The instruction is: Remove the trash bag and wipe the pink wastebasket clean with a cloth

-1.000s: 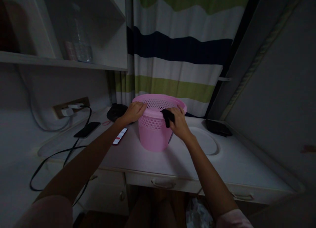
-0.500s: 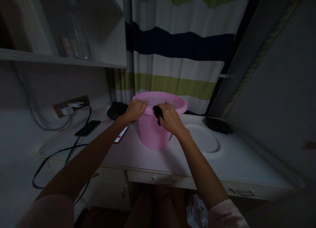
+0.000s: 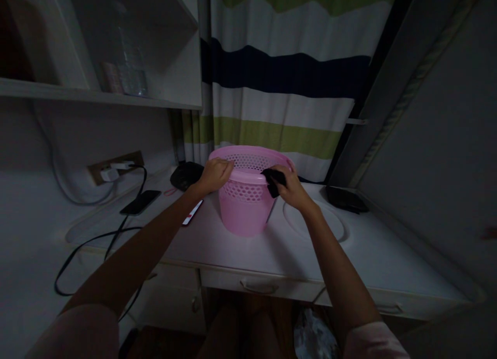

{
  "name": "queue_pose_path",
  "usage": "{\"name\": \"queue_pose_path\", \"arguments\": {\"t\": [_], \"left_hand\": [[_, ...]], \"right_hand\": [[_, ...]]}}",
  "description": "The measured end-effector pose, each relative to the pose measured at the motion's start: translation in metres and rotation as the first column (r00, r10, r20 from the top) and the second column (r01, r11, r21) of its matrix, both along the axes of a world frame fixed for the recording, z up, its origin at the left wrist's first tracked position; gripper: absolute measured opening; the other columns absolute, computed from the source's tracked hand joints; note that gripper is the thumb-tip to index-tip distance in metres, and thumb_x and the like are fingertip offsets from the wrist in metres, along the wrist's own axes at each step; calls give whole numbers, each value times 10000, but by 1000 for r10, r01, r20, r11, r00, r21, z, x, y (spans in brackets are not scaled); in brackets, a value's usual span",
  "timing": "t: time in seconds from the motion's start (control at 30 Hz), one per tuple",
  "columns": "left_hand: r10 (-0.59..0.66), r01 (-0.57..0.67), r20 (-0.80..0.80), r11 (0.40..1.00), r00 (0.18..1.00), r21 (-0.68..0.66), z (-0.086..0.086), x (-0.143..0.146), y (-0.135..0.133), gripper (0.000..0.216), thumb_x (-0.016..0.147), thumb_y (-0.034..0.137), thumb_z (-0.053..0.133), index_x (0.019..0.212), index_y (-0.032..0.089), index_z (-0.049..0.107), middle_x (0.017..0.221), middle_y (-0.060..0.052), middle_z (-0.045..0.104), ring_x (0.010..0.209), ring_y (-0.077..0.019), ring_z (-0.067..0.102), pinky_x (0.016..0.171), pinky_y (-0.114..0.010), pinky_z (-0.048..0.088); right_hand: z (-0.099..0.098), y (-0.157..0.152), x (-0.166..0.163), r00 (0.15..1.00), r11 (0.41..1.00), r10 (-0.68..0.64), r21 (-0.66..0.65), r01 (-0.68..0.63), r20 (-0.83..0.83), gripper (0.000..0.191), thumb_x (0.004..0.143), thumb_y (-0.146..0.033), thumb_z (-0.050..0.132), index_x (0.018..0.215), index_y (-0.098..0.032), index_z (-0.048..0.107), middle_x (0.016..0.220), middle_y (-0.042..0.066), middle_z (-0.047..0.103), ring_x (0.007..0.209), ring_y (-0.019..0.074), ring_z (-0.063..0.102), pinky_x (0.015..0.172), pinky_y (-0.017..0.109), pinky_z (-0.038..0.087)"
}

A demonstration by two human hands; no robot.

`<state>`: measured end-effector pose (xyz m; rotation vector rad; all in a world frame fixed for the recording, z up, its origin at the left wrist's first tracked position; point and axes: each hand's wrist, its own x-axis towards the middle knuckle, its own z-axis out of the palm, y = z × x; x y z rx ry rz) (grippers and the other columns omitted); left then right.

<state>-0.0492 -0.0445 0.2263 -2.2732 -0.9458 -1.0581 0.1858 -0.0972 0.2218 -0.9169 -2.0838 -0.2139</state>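
A pink plastic basket [image 3: 244, 214] with a band of holes below its rim stands upright on the white desk [image 3: 240, 253]. My left hand [image 3: 216, 174] is closed over the left part of the rim. At the front right of the rim, my right hand [image 3: 289, 187] holds a black cloth [image 3: 275, 182] against the edge, its fingers wrapped round it. The inside bottom of the basket is hidden from here.
A white round lid-like ring [image 3: 337, 221] lies right of the basket, with a flat black item [image 3: 345, 199] behind it. To the left are a lit phone [image 3: 192, 213], a dark phone [image 3: 140, 202], a black pouch [image 3: 186, 175] and a looping black cable [image 3: 83, 241].
My right hand has slid to the right along the rim with the black cloth. My left hand keeps its grip on the left side, and the basket stays in place.
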Motion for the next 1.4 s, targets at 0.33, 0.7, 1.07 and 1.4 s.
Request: {"name": "queue_pose_path", "arguments": {"t": [0.33, 0.7, 1.07, 1.4], "left_hand": [[-6, 7, 61, 1000, 998, -18, -3, 3, 9, 439, 860, 282, 191, 498, 185, 420, 501, -53, 532, 521, -152, 502, 581, -293, 373], [12, -10, 41, 999, 999, -51, -2, 3, 5, 425, 855, 260, 199, 533, 176, 463, 547, -67, 562, 569, -165, 520, 617, -306, 378], [-91, 98, 101, 993, 991, -71, 0, 1, 7, 409, 845, 263, 234, 465, 196, 369, 466, -20, 480, 487, -132, 454, 562, -283, 366], [-80, 84, 131, 996, 988, -23, -7, 2, 15, 419, 857, 277, 197, 503, 193, 405, 503, -42, 512, 530, -153, 494, 598, -307, 384]], "right_hand": [[-4, 24, 36, 978, 993, -90, -95, 73, -187, 210, 804, -357, 384, 847, -212, 528, 918, 34, 618, 931, 196, 553, 1034, 499, 111], [8, -18, -67, 936, 938, -337, 119, 324, 104, 398, 850, -460, 340, 894, -126, 553, 851, 146, 601, 895, 261, 517, 850, 411, 350], [-7, 7, -1, 982, 988, -110, 95, 125, -155, 319, 843, -436, 373, 845, -176, 557, 848, 59, 615, 863, 182, 551, 986, 402, 277], [-8, 26, 24, 933, 981, -189, -13, 194, -306, 350, 827, -478, 370, 787, -185, 557, 843, 51, 625, 856, 177, 561, 1004, 435, 242]]}}
